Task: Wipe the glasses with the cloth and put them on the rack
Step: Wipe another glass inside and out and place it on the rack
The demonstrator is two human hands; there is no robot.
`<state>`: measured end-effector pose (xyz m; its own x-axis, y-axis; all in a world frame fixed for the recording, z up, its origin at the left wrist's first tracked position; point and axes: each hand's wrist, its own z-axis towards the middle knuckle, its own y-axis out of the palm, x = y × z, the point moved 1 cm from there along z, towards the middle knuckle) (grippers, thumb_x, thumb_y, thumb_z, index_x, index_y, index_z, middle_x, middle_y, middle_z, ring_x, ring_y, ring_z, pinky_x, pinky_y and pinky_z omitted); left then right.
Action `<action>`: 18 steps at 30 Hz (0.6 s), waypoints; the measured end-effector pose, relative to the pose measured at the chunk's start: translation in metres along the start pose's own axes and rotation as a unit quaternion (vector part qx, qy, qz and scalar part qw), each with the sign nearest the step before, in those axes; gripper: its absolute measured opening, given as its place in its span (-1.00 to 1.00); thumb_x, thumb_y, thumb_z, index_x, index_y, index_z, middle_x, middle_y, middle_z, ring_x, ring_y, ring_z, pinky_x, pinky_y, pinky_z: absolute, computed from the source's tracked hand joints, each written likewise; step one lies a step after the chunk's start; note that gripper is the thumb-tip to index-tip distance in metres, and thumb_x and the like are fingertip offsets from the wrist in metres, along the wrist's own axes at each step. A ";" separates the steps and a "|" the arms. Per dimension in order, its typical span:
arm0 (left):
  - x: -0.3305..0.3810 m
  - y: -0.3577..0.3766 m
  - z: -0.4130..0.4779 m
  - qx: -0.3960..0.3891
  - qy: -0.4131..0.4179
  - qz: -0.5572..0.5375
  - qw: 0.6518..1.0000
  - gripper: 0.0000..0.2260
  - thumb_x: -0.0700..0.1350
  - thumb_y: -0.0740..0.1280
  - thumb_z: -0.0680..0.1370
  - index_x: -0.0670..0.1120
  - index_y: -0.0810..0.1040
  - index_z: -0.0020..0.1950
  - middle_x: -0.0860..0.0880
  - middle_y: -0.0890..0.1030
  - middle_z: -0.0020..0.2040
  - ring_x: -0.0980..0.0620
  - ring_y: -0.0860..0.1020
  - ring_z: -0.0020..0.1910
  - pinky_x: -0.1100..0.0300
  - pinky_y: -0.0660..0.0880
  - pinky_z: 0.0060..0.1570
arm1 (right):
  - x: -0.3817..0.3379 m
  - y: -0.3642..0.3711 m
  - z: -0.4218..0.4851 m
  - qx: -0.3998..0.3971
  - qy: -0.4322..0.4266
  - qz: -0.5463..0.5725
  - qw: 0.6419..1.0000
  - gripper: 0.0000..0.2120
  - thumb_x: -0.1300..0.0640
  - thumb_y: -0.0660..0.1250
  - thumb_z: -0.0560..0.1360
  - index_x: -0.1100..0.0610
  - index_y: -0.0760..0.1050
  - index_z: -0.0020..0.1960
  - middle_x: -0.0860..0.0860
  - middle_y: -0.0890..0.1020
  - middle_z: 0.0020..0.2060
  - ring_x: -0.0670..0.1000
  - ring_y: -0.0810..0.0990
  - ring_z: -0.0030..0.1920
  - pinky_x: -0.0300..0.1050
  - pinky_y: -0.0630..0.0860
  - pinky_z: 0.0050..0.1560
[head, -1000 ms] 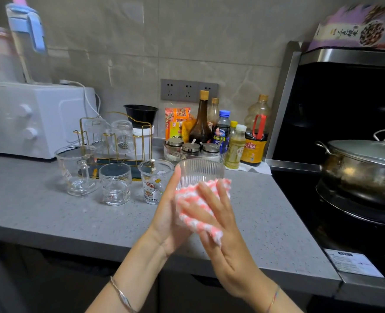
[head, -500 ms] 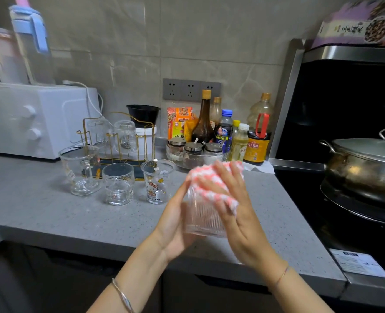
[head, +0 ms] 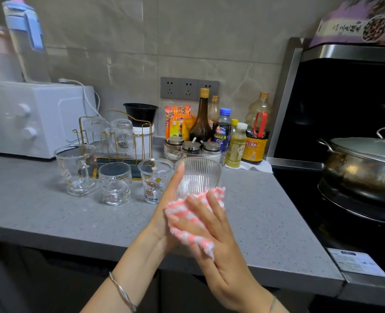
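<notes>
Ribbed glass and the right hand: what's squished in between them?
The pink-and-white cloth. The right hand presses it against the lower end of the ribbed glass, as the head view shows.

Single view here, worn on the head; it looks forward and down over the grey surface (head: 51, 213) toward the tiled wall (head: 123, 37); close in, wide-angle; stove (head: 345, 233) at the right edge.

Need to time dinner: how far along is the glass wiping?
Done: two glasses upturned on the rack. In hand: a ribbed glass, left hand steadying it, right hand pressing the cloth against it. Left: mug, tumbler and printed cup on the counter.
</notes>
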<state>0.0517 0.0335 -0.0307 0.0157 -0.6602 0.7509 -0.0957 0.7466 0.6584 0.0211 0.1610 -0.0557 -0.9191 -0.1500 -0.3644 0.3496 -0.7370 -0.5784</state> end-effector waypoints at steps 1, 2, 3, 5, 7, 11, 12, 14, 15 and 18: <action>0.001 0.001 -0.001 -0.011 -0.011 -0.007 1.000 -0.21 0.48 0.15 0.35 -0.24 0.70 -0.10 -0.17 0.66 -0.19 -0.10 0.66 -0.18 -0.01 0.48 0.11 | -0.001 0.000 0.000 -0.001 -0.001 -0.004 1.000 -0.57 -0.10 -0.07 0.65 -0.04 0.43 0.38 -0.15 0.15 0.52 0.04 -0.04 0.55 -0.08 -0.13 0.51; 0.001 0.003 -0.002 -0.020 -0.021 -0.013 0.999 -0.21 0.48 0.18 0.32 -0.24 0.70 -0.09 -0.16 0.66 -0.19 -0.09 0.67 -0.18 0.01 0.49 0.10 | -0.001 -0.002 0.001 0.001 0.001 -0.001 1.000 -0.57 -0.10 -0.07 0.65 -0.05 0.43 0.37 -0.16 0.16 0.52 0.03 -0.03 0.55 -0.09 -0.12 0.51; 0.001 0.003 -0.002 -0.019 -0.022 -0.013 0.999 -0.22 0.47 0.22 0.30 -0.24 0.69 -0.05 -0.16 0.67 -0.17 -0.09 0.67 -0.14 0.00 0.48 0.13 | -0.002 -0.004 0.003 0.003 0.002 0.003 1.000 -0.57 -0.11 -0.08 0.65 -0.07 0.42 0.38 -0.17 0.16 0.51 0.02 -0.02 0.55 -0.09 -0.11 0.51; 0.000 0.003 -0.002 -0.016 0.001 -0.008 1.000 -0.25 0.44 0.30 0.31 -0.21 0.65 0.11 -0.17 0.66 -0.02 -0.11 0.63 0.03 -0.03 0.37 0.31 | -0.002 -0.008 0.009 0.009 0.007 0.019 1.000 -0.59 -0.13 -0.08 0.64 -0.18 0.34 0.41 -0.21 0.17 0.50 -0.02 -0.02 0.55 -0.06 -0.09 0.51; -0.003 0.004 0.000 -0.017 0.028 0.004 0.999 -0.30 0.40 0.28 0.39 -0.15 0.62 0.21 -0.17 0.63 0.11 -0.11 0.56 0.13 -0.03 0.30 0.37 | 0.000 -0.013 0.018 0.031 0.027 0.038 0.998 -0.61 -0.17 -0.09 0.63 -0.31 0.19 0.44 -0.25 0.14 0.50 -0.06 -0.05 0.55 -0.02 -0.08 0.52; -0.010 0.009 0.000 0.018 0.046 0.015 0.999 -0.40 0.32 0.19 0.48 -0.09 0.60 0.27 -0.17 0.62 0.21 -0.08 0.63 0.08 0.03 0.53 0.12 | 0.011 -0.029 0.035 0.074 0.093 0.076 0.990 -0.48 -0.30 -0.09 0.56 -0.20 0.18 0.48 -0.32 0.05 0.50 -0.16 -0.13 0.53 0.01 -0.04 0.50; -0.012 0.008 0.001 0.014 0.038 0.022 0.999 -0.38 0.33 0.17 0.51 -0.10 0.55 0.33 -0.17 0.58 0.28 -0.10 0.60 0.16 0.00 0.48 0.22 | 0.012 -0.032 0.038 0.078 0.105 0.091 0.987 -0.48 -0.33 -0.09 0.55 -0.25 0.17 0.47 -0.33 0.05 0.50 -0.18 -0.12 0.53 -0.03 -0.02 0.49; -0.014 0.008 0.000 0.015 0.032 0.034 0.999 -0.36 0.35 0.15 0.53 -0.11 0.52 0.36 -0.17 0.53 0.34 -0.11 0.53 0.25 -0.06 0.34 0.37 | 0.010 -0.034 0.039 0.084 0.110 0.119 0.983 -0.57 -0.33 -0.06 0.54 -0.44 0.10 0.40 -0.33 0.06 0.50 -0.19 -0.10 0.53 -0.06 -0.01 0.48; -0.013 0.009 -0.001 0.019 0.038 0.032 0.999 -0.37 0.34 0.15 0.53 -0.11 0.55 0.34 -0.17 0.55 0.32 -0.10 0.55 0.22 -0.06 0.33 0.37 | 0.008 -0.033 0.038 0.088 0.100 0.110 0.985 -0.60 -0.31 -0.06 0.55 -0.48 0.07 0.38 -0.31 0.06 0.50 -0.18 -0.10 0.53 -0.03 -0.02 0.48; -0.014 0.007 0.002 0.029 0.064 0.024 0.997 -0.43 0.31 0.15 0.50 -0.06 0.63 0.23 -0.15 0.62 0.22 -0.08 0.63 0.11 -0.03 0.44 0.26 | 0.006 -0.025 0.029 0.085 0.071 0.070 0.991 -0.60 -0.23 -0.07 0.59 -0.40 0.13 0.42 -0.25 0.04 0.52 -0.10 -0.13 0.54 -0.08 -0.08 0.52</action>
<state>0.0490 0.0483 -0.0369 0.1357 -0.6055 0.7842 -0.1568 0.7684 0.6205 0.0010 0.1595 -0.0220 -0.8246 -0.1725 -0.5387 0.4250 -0.8174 -0.3888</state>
